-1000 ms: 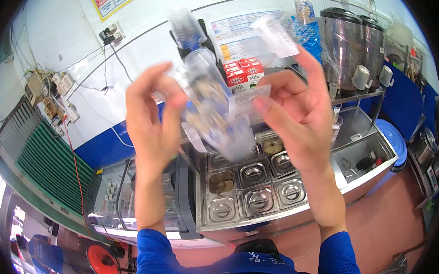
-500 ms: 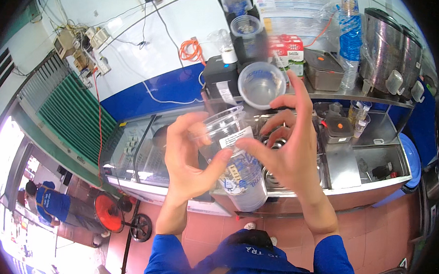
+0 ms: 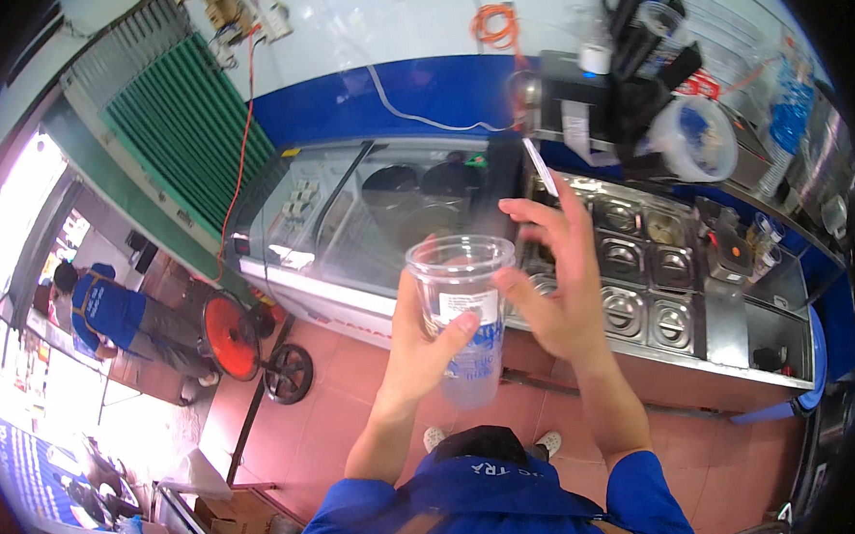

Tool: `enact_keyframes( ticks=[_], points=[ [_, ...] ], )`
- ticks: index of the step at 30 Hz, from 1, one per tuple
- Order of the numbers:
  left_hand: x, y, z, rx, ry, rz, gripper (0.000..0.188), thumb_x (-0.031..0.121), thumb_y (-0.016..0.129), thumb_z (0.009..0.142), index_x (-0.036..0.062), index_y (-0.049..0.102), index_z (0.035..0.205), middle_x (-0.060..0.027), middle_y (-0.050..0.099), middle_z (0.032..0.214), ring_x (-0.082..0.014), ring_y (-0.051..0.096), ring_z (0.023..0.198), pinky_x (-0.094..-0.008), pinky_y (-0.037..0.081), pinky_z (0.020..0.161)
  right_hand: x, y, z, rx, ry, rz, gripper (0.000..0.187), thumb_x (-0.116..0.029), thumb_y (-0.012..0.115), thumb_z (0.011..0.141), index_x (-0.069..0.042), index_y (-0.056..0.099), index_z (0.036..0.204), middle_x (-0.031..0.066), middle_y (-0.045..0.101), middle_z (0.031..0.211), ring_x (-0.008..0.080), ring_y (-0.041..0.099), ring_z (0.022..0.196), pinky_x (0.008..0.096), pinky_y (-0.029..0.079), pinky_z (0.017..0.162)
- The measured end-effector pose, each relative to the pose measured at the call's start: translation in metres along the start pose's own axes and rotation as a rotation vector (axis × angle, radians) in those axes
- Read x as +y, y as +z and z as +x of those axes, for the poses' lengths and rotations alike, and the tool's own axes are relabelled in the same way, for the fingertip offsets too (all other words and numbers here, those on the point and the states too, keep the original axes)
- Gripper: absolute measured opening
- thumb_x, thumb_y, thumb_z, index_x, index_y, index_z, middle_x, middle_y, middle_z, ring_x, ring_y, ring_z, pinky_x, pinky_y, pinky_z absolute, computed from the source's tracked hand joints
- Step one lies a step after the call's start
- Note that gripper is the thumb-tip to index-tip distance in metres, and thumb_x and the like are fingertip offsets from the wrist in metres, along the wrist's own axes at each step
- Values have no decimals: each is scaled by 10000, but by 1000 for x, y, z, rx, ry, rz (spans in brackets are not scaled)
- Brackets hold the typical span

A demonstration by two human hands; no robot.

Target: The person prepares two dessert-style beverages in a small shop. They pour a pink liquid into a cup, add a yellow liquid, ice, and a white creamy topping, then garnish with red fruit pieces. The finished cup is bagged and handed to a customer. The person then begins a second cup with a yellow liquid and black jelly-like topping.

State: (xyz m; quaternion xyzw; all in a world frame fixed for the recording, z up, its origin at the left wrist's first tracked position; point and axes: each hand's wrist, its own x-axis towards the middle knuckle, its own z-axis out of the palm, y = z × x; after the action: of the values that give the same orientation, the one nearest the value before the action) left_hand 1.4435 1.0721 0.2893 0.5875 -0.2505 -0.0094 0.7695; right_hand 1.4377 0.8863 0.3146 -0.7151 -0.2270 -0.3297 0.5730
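A clear plastic cup (image 3: 471, 361) with blue print and a white label (image 3: 468, 307) near its rim stands upright in my left hand (image 3: 430, 349). The fingers wrap round it and the thumb lies by the label. My right hand (image 3: 565, 298) is raised just right of the cup, its thumb close to the rim. A thin white strip (image 3: 539, 167), seen nearly edge-on and looking like paper, sticks up from its index fingertip. It seems pinched between the fingers; the exact grip is blurred.
Ahead is a glass-topped chest freezer (image 3: 366, 202). To its right, a steel counter holds several lidded pans (image 3: 622, 260). A black printer (image 3: 563, 91) and a translucent tub (image 3: 697, 142) are beyond. At left are a red fan (image 3: 230, 335) and a co-worker (image 3: 115, 303) in blue.
The view has swung left, so the counter shifts right in the picture. My left hand now wraps round the cup, and my right thumb has come off the label toward the rim.
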Motion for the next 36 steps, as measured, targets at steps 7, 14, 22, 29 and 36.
enact_keyframes(
  ticks=[7, 14, 22, 29, 36],
  points=[
    [24, -136, -44, -11, -187, -73, 924, 325, 745, 893, -56, 205, 1539, -174, 493, 1388, -240, 485, 1302, -378, 396, 1077, 13, 124, 35, -335, 7, 298, 747, 84, 674, 876, 65, 274, 1507, 121, 702, 888, 206, 674, 925, 328, 518, 883],
    [40, -222, -62, 169, -180, -68, 830, 131, 723, 891, -27, 226, 1536, -170, 495, 1405, -226, 496, 1294, -368, 403, 1072, 18, 231, 62, -152, -101, 234, 334, 48, 651, 899, 19, 582, 1225, 69, 677, 933, 165, 646, 926, 283, 481, 874],
    [4, -283, -32, 320, -23, 173, 950, 68, 755, 826, -27, 143, 1546, -202, 458, 1401, -267, 501, 1286, -400, 422, 1067, 42, 296, 82, -464, 656, 514, 195, -69, 732, 887, 20, 683, 1053, -9, 659, 870, 41, 562, 821, 223, 448, 709],
    [-29, -316, 37, 410, 50, 334, 1036, 53, 776, 791, -15, 76, 1552, -220, 434, 1414, -284, 505, 1284, -405, 447, 1050, 105, 329, 117, -320, 258, 47, 309, -177, 819, 802, -5, 655, 999, 126, 689, 878, 169, 631, 695, 297, 489, 615],
    [-68, -339, 111, 333, 15, 363, 1031, 68, 779, 793, -11, 83, 1550, -215, 441, 1415, -289, 514, 1279, -406, 458, 1042, 169, 334, 171, -267, 309, -33, 515, -233, 845, 784, -10, 541, 1135, 121, 639, 834, 232, 627, 691, 345, 497, 612]
  ],
)
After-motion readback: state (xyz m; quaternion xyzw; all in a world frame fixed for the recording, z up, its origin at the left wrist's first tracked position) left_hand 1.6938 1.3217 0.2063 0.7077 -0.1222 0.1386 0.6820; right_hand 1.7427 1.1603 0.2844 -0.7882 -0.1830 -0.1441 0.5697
